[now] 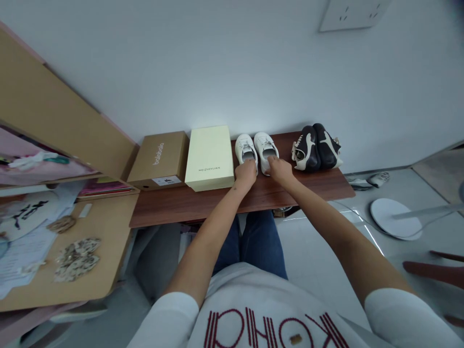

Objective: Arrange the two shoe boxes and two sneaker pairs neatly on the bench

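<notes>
Two white sneakers stand side by side on a brown wooden shelf [181,208], toes toward the wall. My left hand [246,174] is closed on the heel of the left white sneaker [245,145]. With closed fingers, my right hand [280,169] grips the heel of the right white sneaker [265,143]. Both sneakers rest on the shelf top, a small gap between them. Just left of them lies a pale yellow shoe box [210,152] marked MEIZHIYUAN. To the right sits a pair of black and white shoes [312,150], leaning against each other.
A brown balabala box [159,157] fills the shelf's left end. Further left is a desk [108,241] with papers and a patterned hair scrunchie [78,258]. On the floor at right stand a round white base [389,217] and another shoe [379,179]. A socket plate [353,14] is on the wall.
</notes>
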`<control>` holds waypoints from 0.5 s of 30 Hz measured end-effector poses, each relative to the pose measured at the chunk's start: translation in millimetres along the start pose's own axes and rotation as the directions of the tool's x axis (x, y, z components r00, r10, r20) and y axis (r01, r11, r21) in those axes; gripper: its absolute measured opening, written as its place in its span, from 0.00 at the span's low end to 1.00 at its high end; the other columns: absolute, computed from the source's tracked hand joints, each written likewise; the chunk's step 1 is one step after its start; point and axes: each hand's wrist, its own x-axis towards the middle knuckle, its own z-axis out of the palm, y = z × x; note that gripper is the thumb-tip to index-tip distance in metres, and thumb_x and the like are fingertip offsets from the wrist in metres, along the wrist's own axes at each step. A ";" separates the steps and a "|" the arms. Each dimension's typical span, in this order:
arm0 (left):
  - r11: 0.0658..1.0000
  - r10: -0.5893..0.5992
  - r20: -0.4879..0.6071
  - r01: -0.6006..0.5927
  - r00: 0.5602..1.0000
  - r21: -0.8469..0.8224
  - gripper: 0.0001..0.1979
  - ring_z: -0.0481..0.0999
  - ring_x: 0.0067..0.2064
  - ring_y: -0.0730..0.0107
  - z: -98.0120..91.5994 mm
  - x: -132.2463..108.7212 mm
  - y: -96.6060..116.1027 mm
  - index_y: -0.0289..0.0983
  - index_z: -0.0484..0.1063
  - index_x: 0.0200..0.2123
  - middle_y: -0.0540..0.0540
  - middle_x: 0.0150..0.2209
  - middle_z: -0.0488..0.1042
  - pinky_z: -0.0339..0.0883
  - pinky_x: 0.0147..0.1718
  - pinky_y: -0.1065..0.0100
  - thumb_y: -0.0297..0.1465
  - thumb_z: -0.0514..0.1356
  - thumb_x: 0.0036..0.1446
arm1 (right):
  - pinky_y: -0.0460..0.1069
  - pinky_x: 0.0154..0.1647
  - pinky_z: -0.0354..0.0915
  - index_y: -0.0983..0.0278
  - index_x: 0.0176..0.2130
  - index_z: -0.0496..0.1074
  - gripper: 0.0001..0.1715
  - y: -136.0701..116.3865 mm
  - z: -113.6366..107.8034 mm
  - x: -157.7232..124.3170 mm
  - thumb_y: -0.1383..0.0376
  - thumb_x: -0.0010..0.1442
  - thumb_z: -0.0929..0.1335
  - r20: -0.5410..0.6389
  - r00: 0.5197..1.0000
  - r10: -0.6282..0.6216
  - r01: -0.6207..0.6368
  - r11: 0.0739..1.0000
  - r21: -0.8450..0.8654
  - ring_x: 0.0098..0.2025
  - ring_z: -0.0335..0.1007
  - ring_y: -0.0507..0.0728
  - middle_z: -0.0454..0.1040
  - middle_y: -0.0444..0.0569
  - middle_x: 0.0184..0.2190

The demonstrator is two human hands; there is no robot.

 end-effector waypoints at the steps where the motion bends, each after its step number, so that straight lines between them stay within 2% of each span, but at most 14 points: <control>1: 1.000 0.001 -0.003 -0.001 1.000 0.005 0.15 0.78 0.51 0.43 -1.7 -1.1 0.7 0.35 0.71 0.53 0.30 0.52 0.74 0.69 0.47 0.55 0.29 0.60 0.64 | 0.50 0.38 0.65 0.62 0.50 0.69 0.19 0.3 -0.8 -0.3 0.60 0.62 0.73 -0.008 1.000 -0.002 0.002 1.000 0.006 0.45 0.77 0.63 0.78 0.58 0.48; 5: 1.000 -0.003 -0.025 0.002 1.000 -0.022 0.16 0.77 0.53 0.46 -12.3 -6.2 6.7 0.35 0.69 0.55 0.31 0.55 0.71 0.68 0.49 0.56 0.30 0.59 0.66 | 0.51 0.37 0.64 0.63 0.52 0.70 0.18 3.9 -7.7 -2.1 0.57 0.65 0.70 -0.103 0.995 0.000 0.007 0.998 0.066 0.44 0.76 0.63 0.75 0.59 0.50; 9: 0.993 0.006 -0.078 -0.015 0.997 -0.121 0.17 0.75 0.53 0.50 -22.3 -10.6 21.3 0.37 0.69 0.57 0.33 0.56 0.70 0.67 0.50 0.59 0.32 0.58 0.67 | 0.52 0.38 0.63 0.65 0.53 0.71 0.19 16.8 -17.9 -10.0 0.56 0.68 0.65 -0.221 0.974 0.048 -0.014 0.988 0.155 0.44 0.74 0.64 0.73 0.60 0.50; 12: 0.971 0.050 -0.126 -0.078 0.991 -0.228 0.16 0.76 0.52 0.51 -22.2 -12.7 38.9 0.38 0.70 0.56 0.35 0.54 0.71 0.66 0.49 0.60 0.33 0.58 0.67 | 0.52 0.39 0.63 0.65 0.52 0.71 0.20 37.6 -23.2 -19.7 0.56 0.70 0.62 -0.254 0.961 0.110 -0.056 0.976 0.212 0.45 0.72 0.65 0.73 0.61 0.50; 15: 0.937 0.123 -0.139 -0.161 0.983 -0.309 0.15 0.76 0.51 0.53 -11.9 -12.3 59.1 0.39 0.72 0.55 0.38 0.51 0.74 0.66 0.49 0.61 0.32 0.59 0.67 | 0.53 0.41 0.64 0.65 0.51 0.71 0.20 68.4 -24.2 -30.3 0.56 0.69 0.62 -0.257 0.948 0.186 -0.126 0.965 0.232 0.45 0.72 0.66 0.73 0.61 0.51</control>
